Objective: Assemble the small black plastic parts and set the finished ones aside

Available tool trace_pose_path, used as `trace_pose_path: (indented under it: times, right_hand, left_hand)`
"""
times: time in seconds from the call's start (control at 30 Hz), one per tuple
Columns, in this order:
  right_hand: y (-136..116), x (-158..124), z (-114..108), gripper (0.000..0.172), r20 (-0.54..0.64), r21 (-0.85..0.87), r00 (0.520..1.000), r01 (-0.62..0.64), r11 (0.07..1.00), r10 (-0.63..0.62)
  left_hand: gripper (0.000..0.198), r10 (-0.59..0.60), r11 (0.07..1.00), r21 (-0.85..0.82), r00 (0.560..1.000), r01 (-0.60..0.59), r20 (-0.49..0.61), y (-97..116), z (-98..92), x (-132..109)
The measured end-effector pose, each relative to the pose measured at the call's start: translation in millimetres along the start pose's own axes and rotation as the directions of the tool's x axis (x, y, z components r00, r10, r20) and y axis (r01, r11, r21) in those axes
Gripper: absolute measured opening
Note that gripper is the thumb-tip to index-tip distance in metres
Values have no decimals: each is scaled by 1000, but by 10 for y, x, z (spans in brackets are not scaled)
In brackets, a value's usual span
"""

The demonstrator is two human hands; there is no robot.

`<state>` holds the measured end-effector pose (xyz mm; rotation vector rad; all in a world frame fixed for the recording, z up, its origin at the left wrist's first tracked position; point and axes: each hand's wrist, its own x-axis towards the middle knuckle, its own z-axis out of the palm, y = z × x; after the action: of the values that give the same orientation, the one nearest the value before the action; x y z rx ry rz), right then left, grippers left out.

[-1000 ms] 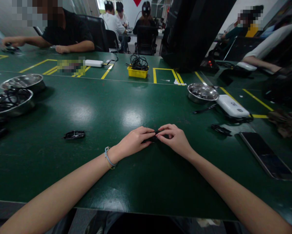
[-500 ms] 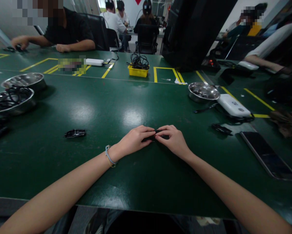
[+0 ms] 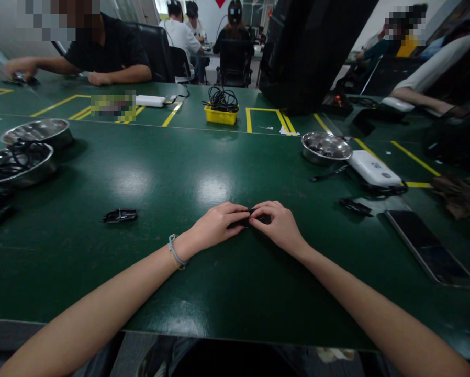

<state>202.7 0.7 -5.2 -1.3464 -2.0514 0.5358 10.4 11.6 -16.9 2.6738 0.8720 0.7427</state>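
Near the middle of the green table, my left hand is closed on a small black part, mostly hidden by the fingers. My right hand meets it from the other side, thumb and forefinger pinched at the part's right end. Fingertips of both hands nearly touch. What kind of part it is I cannot make out. To the left lies a black plastic piece with a light metallic strip. Another black piece rests to the right of my right hand.
Metal bowls with black cables stand at the left; another metal bowl holds small parts at the right. Beside it lie a white power bank and a phone. A yellow bin of cables sits farther back. A co-worker sits opposite.
My hands keep almost the same pose around the black part, with the right fingers slightly shifted. The view has moved a little. The co-worker's hand opposite has moved slightly left.
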Motion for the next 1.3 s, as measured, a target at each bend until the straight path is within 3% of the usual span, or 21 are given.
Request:
trace_pose_path:
  times: [0.17,0.3,0.5,0.73,0.93,1.07,1.2,1.3]
  right_hand:
    - [-61,-39,-57,11,-54,-149,985,157,976,-167]
    - [-89,-77,-46,17,19,-249,970,238,939,-241]
    - [-83,-102,42,16,142,-234,973,213,949,-183]
    - [-152,-43,-34,10,262,-231,961,156,960,-93]
    - [-134,-82,-91,6,364,-49,925,139,989,-112]
    - [-107,-73,-129,4,277,75,950,128,989,-144]
    - [-27,-3,-164,10,41,42,997,58,997,-60]
    - [59,47,-151,13,-12,12,1000,26,1000,-26]
  left_hand:
    - [28,-26,1000,9,1000,26,1,-7,4,-4]
    - [28,-40,999,13,999,40,-23,-17,-11,-3]
    - [28,-43,999,17,999,43,-20,-25,-22,3]
    - [27,-49,999,15,999,50,-15,-24,-23,6]
    - [27,-52,999,15,998,52,-19,-6,-42,6]
    - [28,-50,998,27,999,50,-14,-12,-30,3]
    - [27,-34,998,46,999,35,-6,0,-16,6]
    - [27,-24,998,64,1000,24,5,31,-17,12]
